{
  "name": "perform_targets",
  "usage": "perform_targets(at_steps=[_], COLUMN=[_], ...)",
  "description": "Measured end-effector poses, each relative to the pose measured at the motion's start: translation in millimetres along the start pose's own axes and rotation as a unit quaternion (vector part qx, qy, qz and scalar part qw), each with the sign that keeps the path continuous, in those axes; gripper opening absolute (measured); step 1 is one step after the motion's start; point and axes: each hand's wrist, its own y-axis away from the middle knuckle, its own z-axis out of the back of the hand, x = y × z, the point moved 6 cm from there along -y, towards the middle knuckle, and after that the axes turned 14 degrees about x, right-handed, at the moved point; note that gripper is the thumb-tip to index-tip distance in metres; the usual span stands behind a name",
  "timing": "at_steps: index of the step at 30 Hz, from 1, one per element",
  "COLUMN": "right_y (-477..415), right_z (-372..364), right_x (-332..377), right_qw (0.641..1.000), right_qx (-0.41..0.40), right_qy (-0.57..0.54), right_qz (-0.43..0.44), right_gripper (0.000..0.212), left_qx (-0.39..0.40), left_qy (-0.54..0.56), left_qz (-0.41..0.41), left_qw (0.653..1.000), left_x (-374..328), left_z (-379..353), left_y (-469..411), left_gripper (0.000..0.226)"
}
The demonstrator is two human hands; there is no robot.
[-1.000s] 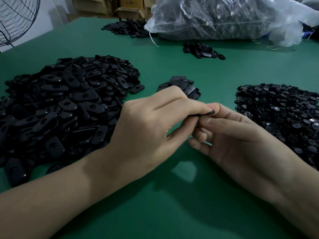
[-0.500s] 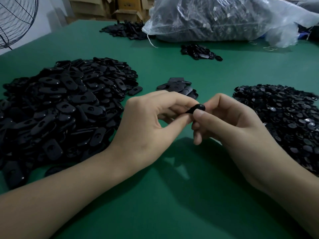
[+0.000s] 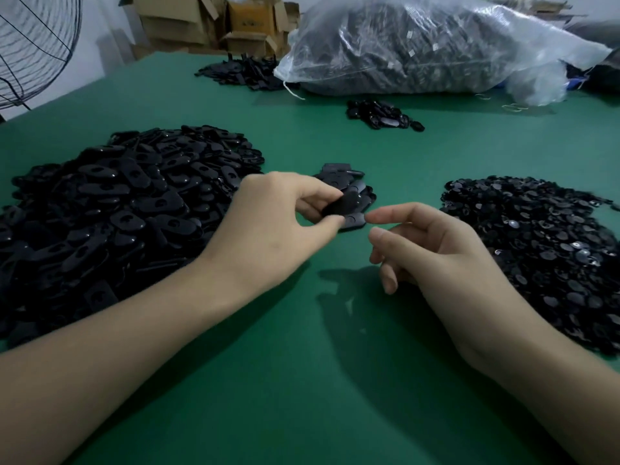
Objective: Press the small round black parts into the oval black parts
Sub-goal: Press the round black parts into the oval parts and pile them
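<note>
Right hand [image 3: 443, 253] has just let go and hangs loose and empty, left hand [image 3: 271, 229] alone pinches the oval part [image 3: 342, 204] over the small middle pile [image 3: 339, 176], so this press looks done and it's probably getting dropped there.

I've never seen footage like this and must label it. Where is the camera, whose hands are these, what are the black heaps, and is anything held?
There is no machine: a person works bare-handed, and the one camera sits on their head, looking forward and down. On the green table lie a heap of oval black parts on the left and a heap of small round black parts on the right, with a small stack just beyond the hands. The left hand pinches one oval black part; the right hand is loosely curled and holds nothing. A full plastic bag lies farther back.
</note>
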Motion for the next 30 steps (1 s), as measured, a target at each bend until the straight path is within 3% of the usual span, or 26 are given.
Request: perform_targets(at_steps=[4, 14, 17, 21, 24, 30], right_y=[0.0, -2.0, -1.2, -0.9, -1.3, -2.5], right_z=[-0.6, 1.8, 1.4, 1.2, 1.5, 6.7], right_x=[-2.1, -4.4, -3.0, -1.6, -1.1, 0.4], right_qw=[1.0, 1.0, 0.999, 0.998, 0.997, 0.998], right_qx=[0.008, 0.019, 0.021, 0.019, 0.019, 0.004], right_qy=[0.024, 0.022, 0.039, 0.057, 0.066, 0.067], right_qz=[0.007, 0.006, 0.01, 0.018, 0.02, 0.019], right_gripper=[0.006, 0.005, 0.006, 0.006, 0.007, 0.006], left_qx=[-0.004, 0.042, 0.073, 0.126, 0.119, 0.1], left_qy=[-0.085, -0.151, -0.262, -0.353, -0.334, -0.255], left_qz=[0.041, 0.102, 0.167, 0.226, 0.234, 0.23], left_qw=[0.995, 0.982, 0.948, 0.899, 0.905, 0.934], left_x=[12.4, 40.6, 60.3, 71.2, 72.7, 79.8], left_z=[11.5, 15.2, 34.3, 31.9, 31.4, 36.6], left_y=[-32.3, -69.2, -66.0, -54.2, -52.4, -48.7], left_gripper=[0.024, 0.034, 0.024, 0.031, 0.02, 0.02])
